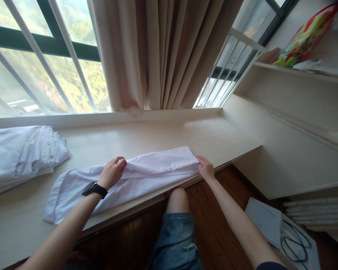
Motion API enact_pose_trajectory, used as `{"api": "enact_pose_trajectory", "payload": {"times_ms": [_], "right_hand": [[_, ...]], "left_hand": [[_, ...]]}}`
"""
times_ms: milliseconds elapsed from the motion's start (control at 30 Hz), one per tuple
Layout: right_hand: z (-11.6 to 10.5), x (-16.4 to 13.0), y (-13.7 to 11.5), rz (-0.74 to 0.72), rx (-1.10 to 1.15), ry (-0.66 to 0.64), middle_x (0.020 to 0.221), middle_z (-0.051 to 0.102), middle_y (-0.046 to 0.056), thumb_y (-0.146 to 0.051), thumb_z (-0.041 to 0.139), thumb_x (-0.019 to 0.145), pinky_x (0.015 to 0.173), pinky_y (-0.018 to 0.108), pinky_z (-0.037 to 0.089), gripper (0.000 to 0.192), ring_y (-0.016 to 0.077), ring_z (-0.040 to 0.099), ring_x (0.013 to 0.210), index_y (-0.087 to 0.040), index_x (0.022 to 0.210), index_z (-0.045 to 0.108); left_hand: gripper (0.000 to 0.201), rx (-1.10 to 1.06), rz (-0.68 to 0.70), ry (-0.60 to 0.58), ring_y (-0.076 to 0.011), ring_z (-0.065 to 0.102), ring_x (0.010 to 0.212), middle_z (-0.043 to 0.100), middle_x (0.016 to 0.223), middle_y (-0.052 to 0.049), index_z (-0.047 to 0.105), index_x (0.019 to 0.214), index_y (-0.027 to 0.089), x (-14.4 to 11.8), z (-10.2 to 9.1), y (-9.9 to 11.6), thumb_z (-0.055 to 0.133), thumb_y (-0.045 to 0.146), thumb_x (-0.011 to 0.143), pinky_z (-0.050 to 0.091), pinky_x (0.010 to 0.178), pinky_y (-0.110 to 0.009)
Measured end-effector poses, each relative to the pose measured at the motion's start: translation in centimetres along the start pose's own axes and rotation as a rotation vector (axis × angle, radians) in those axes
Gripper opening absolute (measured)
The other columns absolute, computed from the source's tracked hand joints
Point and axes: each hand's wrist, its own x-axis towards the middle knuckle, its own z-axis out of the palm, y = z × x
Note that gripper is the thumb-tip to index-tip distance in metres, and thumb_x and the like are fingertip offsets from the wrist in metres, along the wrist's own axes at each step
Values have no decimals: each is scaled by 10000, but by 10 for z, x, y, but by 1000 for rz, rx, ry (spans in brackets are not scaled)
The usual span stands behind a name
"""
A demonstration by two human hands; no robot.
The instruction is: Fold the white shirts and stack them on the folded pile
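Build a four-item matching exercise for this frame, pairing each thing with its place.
Things:
1. left hand
2. right hand
3. stack of folded white garments
4. curtain

Places:
A. hanging in front of the window
B. gripping the right end of the white garment
C. lying at the left end of the counter
D. pinching a fold near the white garment's middle

Pairs: 1-D, 2-B, 3-C, 4-A

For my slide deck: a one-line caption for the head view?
Left hand and right hand grip a white garment on the window ledge.
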Motion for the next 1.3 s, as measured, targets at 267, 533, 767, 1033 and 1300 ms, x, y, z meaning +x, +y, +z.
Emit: {"api": "enact_pose_trajectory", "payload": {"times_ms": [267,533,767,1033,1300], "right_hand": [[12,-22,16,-2,-59,-217,1285,680,82,-23,403,819,1099,365,474,518,210,635,1194,-191,1173,740],[6,-32,13,69,-141,-198,1422,586,89,-119,423,904,1121,381,446,483,229,572,1294,-215,1301,681],[3,-38,21,120,-185,-339,1466,546,82,-147,442,909,1100,396,455,482,252,586,1276,-259,1314,676],[-2,-43,17,-1,-252,-302,1475,526,129,-159,479,895,1118,408,424,512,267,540,1317,-218,1384,619],[-7,42,-15,23,-205,-256,1412,602,63,-115,467,843,1075,327,452,508,228,610,1227,-227,1283,695]], "left_hand": [[338,-4,-40,-18,-266,667,961,693,1081,-131,576,1137,171,-5,1,-3,304,344,1037,498,865,-405],[321,60,45,-86,-245,662,1017,713,1074,-112,597,1062,171,-11,-4,6,310,312,1035,400,1030,-457],[520,111,-58,-148,-342,562,1246,596,1378,-160,521,1345,186,-23,-12,-9,546,472,912,408,1028,-534],[579,121,95,-134,-316,436,1400,512,1501,-81,468,1459,316,-27,-6,2,600,401,902,201,1184,-601],[380,79,118,-115,-284,527,1289,612,1379,-62,631,1286,312,5,13,22,546,240,922,316,1135,-529]]}}
